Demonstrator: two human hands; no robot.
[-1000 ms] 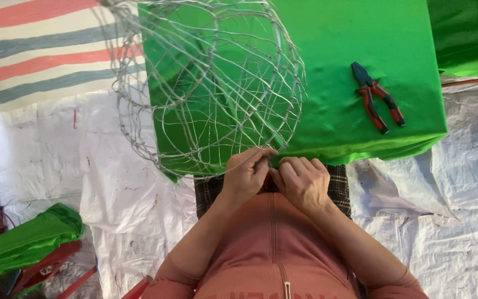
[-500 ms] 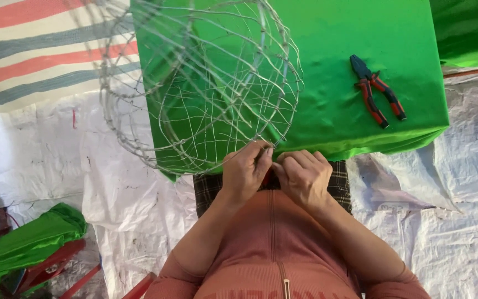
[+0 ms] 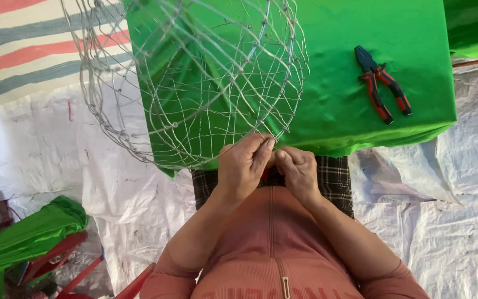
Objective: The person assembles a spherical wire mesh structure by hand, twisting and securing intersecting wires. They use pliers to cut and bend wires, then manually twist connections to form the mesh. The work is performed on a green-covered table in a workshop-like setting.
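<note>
1. Striped cloth (image 3: pixel 23 50), red/grey/cream, lies far left of the table (image 3: pixel 416 33) w/ its smooth green cover.
2. Wire basket (image 3: pixel 195 83): round, open mesh of thin silvery wire, hangs over the table's left-front edge, rim tilted toward the person. Prob. light, springy, snaggy at wire ends; best taken at the thicker rim.
3. Left hand (image 3: pixel 244 166), at table's front edge: fingers curled tight, pinching the rim's near side.
4. Right hand (image 3: pixel 297 171), touching the left: closed; can't tell what's inside.
5. Pliers (image 3: pixel 383 83), red/black handles, hard metal, lie on the table's right part, well apart from both hands.
</note>
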